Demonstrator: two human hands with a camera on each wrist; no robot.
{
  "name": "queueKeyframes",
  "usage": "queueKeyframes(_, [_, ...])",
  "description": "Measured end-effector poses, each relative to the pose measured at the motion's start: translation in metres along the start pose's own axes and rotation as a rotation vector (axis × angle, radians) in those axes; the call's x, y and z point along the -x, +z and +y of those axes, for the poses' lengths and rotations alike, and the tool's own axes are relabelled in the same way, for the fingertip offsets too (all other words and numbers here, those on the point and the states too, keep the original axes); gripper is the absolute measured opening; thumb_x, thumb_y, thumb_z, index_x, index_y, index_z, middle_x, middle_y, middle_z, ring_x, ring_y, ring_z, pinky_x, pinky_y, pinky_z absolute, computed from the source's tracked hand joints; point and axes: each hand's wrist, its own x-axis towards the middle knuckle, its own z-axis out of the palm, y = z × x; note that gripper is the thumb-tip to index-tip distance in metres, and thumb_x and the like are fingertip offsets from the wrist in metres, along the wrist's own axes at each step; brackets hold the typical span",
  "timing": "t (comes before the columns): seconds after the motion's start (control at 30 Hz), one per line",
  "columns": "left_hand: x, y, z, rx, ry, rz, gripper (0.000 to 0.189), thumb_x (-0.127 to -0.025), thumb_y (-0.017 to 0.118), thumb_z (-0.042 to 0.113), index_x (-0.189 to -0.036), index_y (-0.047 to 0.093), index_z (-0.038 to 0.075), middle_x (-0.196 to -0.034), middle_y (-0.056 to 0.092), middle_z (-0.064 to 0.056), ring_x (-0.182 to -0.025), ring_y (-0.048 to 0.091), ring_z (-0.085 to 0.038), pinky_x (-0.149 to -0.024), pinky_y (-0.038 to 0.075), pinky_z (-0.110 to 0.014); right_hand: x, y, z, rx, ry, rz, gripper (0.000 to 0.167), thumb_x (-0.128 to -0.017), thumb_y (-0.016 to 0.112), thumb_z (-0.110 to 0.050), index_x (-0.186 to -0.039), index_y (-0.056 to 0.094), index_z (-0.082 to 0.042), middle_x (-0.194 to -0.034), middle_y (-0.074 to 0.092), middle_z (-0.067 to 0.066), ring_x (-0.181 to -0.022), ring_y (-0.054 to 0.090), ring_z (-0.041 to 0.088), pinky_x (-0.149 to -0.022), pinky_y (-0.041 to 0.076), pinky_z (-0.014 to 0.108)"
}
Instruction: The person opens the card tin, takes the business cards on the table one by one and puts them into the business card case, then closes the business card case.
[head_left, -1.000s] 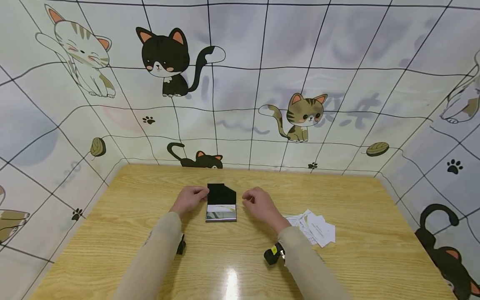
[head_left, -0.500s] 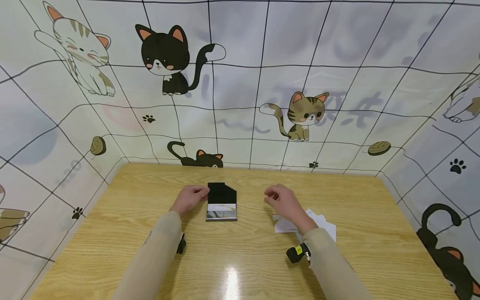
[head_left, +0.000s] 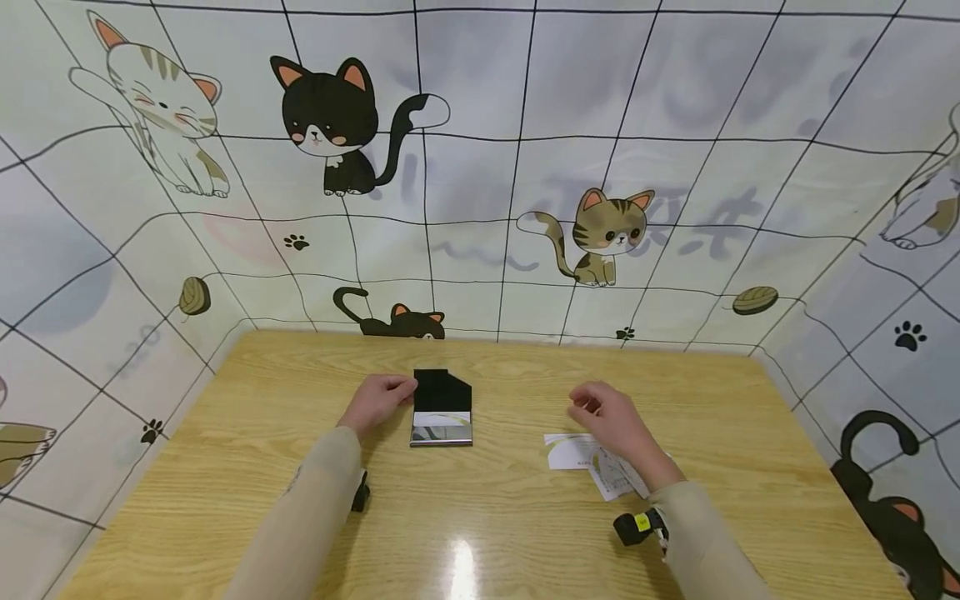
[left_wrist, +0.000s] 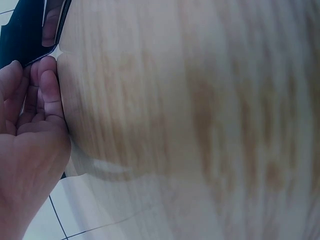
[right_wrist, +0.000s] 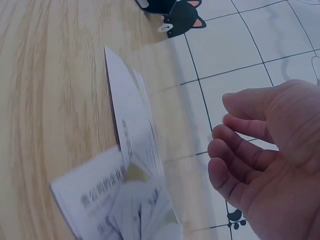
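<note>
A business card case (head_left: 442, 392) lies with its black lid flipped back on the wooden table; white cards (head_left: 442, 418) show inside above its shiny front. My left hand (head_left: 377, 402) pinches the lid's left edge between thumb and fingers, as the left wrist view shows at the dark lid (left_wrist: 21, 37). Over on the right, my right hand (head_left: 609, 418) hovers above a spread of loose business cards (head_left: 567, 452), fingers loosely curled around nothing. Printed text and overlapping edges of these cards (right_wrist: 132, 110) appear in the right wrist view, beside the hand (right_wrist: 265, 155).
Behind the wooden table (head_left: 510, 517) hangs a white cloth wall (head_left: 480, 183) with a grid and cartoon cats, wrapping round both sides. A black wrist camera (head_left: 632, 528) sits under the right forearm.
My right hand has moved right, away from the card case to over the loose cards. More of the cards' left side now shows. The left hand and the case have stayed put.
</note>
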Motion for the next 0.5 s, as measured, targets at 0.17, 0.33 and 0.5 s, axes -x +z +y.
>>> queueKeyframes(0.17, [0.001,0.0,0.002,-0.002,0.001,0.008,0.029,-0.105,0.064,0.026,-0.118,0.077,0.004,-0.099,0.077,-0.007,-0.097,0.072,-0.02,-0.105,0.049,-0.047,0.013,-0.013,0.003,0.026,0.029,-0.011,0.025,-0.099,0.069,-0.012,-0.12,0.068,0.002,-0.104,0.068,0.01,-0.089,0.062,0.022,-0.073,0.051,0.037])
queueKeyframes(0.33, [0.002,0.002,0.002,-0.009,0.031,0.014,0.026,-0.104,0.065,0.024,-0.107,0.08,0.004,-0.09,0.076,-0.005,-0.09,0.069,-0.017,-0.098,0.052,-0.044,0.026,-0.025,0.009,0.062,0.064,-0.033,0.025,-0.098,0.07,-0.013,-0.118,0.067,0.003,-0.102,0.069,0.009,-0.089,0.061,0.022,-0.071,0.051,0.036])
queueKeyframes(0.5, [0.001,0.002,0.001,-0.011,0.029,0.024,0.025,-0.104,0.065,0.025,-0.107,0.08,0.005,-0.09,0.076,-0.004,-0.09,0.07,-0.016,-0.1,0.052,-0.044,0.034,-0.036,0.017,0.091,0.096,-0.069,0.025,-0.097,0.071,-0.013,-0.115,0.066,0.004,-0.101,0.068,0.01,-0.089,0.062,0.024,-0.072,0.052,0.038])
